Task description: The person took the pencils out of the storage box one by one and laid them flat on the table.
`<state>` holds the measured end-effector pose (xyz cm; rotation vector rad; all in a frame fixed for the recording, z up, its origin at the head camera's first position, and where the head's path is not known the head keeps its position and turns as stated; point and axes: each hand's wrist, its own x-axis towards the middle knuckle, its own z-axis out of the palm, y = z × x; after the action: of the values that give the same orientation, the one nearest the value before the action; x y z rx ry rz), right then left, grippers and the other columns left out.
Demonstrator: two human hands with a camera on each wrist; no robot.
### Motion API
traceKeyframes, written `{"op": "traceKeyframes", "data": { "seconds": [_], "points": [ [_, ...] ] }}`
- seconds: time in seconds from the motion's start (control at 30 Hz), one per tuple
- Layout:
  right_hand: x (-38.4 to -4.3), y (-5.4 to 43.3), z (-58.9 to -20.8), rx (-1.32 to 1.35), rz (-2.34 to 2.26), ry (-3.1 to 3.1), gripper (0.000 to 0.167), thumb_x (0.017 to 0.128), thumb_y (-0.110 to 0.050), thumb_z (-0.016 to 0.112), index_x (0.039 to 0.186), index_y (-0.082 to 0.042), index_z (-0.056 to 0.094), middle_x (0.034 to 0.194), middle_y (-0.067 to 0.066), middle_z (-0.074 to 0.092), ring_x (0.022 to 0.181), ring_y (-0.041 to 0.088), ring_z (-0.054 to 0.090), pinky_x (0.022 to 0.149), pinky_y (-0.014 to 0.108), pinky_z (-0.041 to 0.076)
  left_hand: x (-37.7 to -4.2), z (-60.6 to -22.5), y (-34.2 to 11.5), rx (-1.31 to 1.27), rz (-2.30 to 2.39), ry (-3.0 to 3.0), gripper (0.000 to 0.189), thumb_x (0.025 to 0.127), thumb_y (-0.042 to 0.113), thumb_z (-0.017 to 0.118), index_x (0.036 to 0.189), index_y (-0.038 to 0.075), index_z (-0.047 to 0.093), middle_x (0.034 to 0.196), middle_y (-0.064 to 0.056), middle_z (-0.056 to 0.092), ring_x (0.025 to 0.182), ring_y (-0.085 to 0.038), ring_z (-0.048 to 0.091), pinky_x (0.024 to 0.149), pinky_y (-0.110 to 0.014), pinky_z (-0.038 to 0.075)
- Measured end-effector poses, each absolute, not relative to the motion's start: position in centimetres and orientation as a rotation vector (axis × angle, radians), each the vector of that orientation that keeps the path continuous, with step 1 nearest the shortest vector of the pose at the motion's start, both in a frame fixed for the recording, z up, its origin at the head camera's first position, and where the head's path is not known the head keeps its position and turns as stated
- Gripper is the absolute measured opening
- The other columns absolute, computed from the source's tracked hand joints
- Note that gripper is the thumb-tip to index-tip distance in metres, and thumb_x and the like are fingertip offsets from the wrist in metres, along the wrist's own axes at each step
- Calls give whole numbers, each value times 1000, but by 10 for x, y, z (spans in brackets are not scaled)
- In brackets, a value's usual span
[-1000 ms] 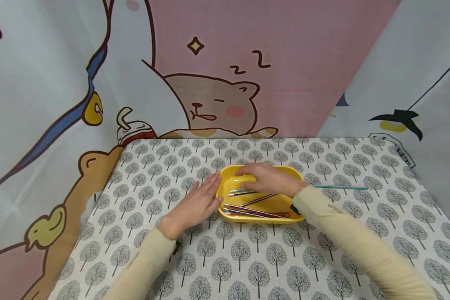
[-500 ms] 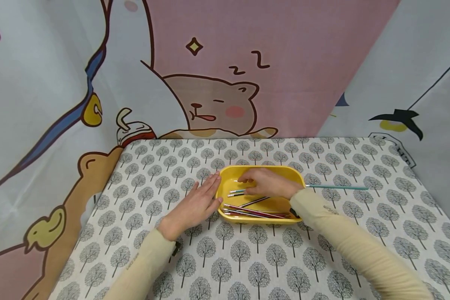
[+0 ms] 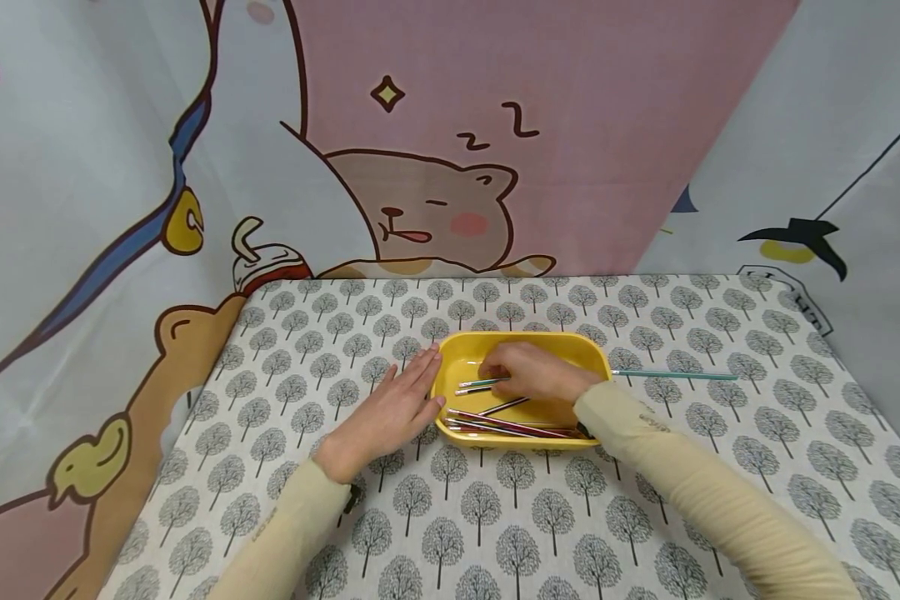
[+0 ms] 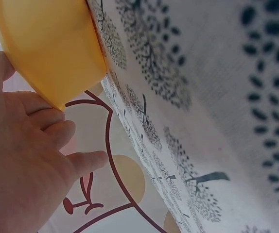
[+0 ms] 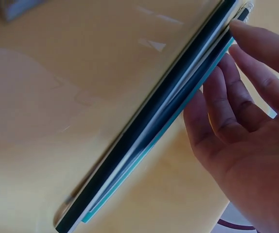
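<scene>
A yellow tray (image 3: 525, 335) stands on the table with several pencils in it. My left hand (image 3: 392, 408) rests against its left end, fingers extended along the wall; in the left wrist view that hand (image 4: 27, 150) touches the yellow rim. Inside the tray, my right hand (image 3: 536, 371) has its fingers bent at a teal pencil (image 3: 474, 383) and a dark pencil (image 3: 476, 390). The right wrist view has the thumb over the eraser end of a dark pencil (image 5: 164, 114), with the fingertips along the teal pencil (image 5: 144, 150). My palm hides the pencils' far ends in the head view.
Several red and dark pencils (image 3: 510, 423) lie along the tray's near side. A lone teal pencil (image 3: 675, 376) lies outside, right of the tray. Tree-print cloth (image 3: 450, 533) covers the table, and a printed curtain (image 3: 570, 167) hangs behind it.
My right hand has come a little nearer and lower in the tray, and its thumb and fingers have drawn together at the teal and dark pencils. The left hand has stayed put.
</scene>
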<state>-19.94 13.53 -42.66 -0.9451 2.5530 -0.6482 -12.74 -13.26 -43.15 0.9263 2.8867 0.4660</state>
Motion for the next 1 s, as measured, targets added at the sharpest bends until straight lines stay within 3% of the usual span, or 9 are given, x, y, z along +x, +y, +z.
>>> {"op": "traceKeyframes", "data": {
  "seconds": [0.17, 0.57, 1.0],
  "points": [
    [-200, 134, -428, -963, -614, 2560, 22, 89, -5, 78, 109, -14, 78, 98, -6, 68, 88, 10, 59, 87, 31, 55, -127, -431, -133, 923, 457, 2886, 68, 112, 47, 30, 164, 4, 15, 172, -5, 4, 158, -29, 16, 123, -63, 22],
    [-199, 134, -431, -970, -607, 2577, 19, 87, -2, 77, 100, -15, 76, 95, -6, 65, 88, 11, 57, 86, 30, 54, -127, -431, -133, 925, 457, 2886, 68, 112, 47, 29, 164, 4, 15, 172, -5, 3, 157, -31, 19, 123, -63, 22],
    [-199, 135, -431, -952, -640, 2570, 20, 86, 0, 76, 97, -16, 72, 93, -5, 63, 85, 12, 56, 81, 29, 53, -127, -432, -133, 927, 477, 2887, 66, 113, 42, 34, 163, 3, 16, 172, -6, 5, 157, -33, 20, 122, -64, 23]
  ]
}}
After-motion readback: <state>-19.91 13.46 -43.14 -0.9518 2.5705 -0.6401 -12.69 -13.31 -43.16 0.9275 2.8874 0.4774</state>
